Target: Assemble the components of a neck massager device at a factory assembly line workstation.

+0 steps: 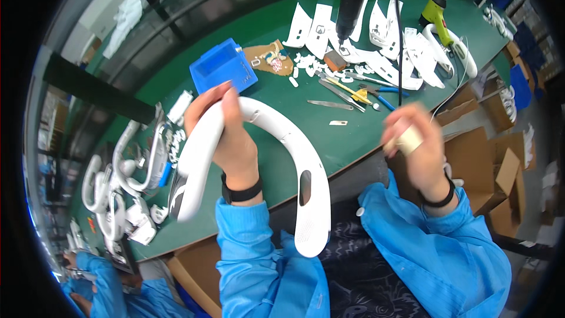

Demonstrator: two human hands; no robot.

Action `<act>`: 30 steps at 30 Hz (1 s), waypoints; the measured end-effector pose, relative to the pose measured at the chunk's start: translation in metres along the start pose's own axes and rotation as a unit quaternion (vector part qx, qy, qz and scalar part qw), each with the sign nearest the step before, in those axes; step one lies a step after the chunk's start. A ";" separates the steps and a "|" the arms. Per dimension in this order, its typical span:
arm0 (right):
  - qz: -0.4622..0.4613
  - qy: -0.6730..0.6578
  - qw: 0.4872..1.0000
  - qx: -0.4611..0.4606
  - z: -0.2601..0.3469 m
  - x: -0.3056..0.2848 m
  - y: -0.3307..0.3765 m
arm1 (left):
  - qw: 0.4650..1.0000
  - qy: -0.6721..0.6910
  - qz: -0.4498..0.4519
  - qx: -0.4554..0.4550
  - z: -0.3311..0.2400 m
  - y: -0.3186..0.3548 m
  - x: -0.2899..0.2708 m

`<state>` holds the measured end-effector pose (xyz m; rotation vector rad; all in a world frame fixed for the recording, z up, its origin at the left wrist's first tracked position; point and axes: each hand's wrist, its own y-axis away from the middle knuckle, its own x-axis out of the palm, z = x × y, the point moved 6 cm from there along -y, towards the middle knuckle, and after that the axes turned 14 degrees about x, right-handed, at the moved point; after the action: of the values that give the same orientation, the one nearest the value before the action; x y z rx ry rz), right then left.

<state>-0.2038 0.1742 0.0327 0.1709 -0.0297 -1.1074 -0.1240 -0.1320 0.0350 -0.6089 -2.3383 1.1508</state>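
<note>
My left hand (232, 138) grips a white U-shaped neckband device (310, 159) at its curved left side, above the near part of the bench. Its two arms hang downward; the right one has a dark oval opening and a patch of tiny holes near the tip. To the right, beyond the bench's front edge, my right hand (425, 141) is raised and smeared by motion. Its fingers are curled around a small pale cream piece (410, 139), too blurred to name. Nearest the device on the green bench (273, 159) is an open blue bin (220, 66).
White curved shells (318, 28), small white parts and hand tools (341, 91) lie across the far bench. A yellow-green power driver (434, 15) stands far right; a black pole (353, 0) hangs overhead. More white neckbands (120, 159) lie left, near another person's blue sleeve (109, 282). Cardboard boxes (471, 153) stand right.
</note>
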 end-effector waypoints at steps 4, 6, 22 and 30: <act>0.348 -0.157 0.894 0.233 -0.055 0.076 0.042 | 0.995 0.020 -0.088 0.045 -0.024 -0.013 -0.013; 0.438 -0.212 0.847 0.213 -0.050 0.104 0.055 | 0.988 -0.002 -0.149 0.045 -0.046 -0.014 -0.017; 0.281 -0.167 0.937 -0.121 0.009 0.145 0.066 | 0.958 0.105 -0.254 -0.078 -0.081 -0.006 -0.064; 0.383 -0.322 0.808 0.311 -0.030 0.141 0.032 | 0.978 -0.131 0.075 0.141 -0.118 -0.020 -0.042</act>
<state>-0.1084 0.0659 -0.0010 0.3247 -1.0055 -0.2556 -0.0255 -0.0951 0.1067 -0.5664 -2.3058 1.6893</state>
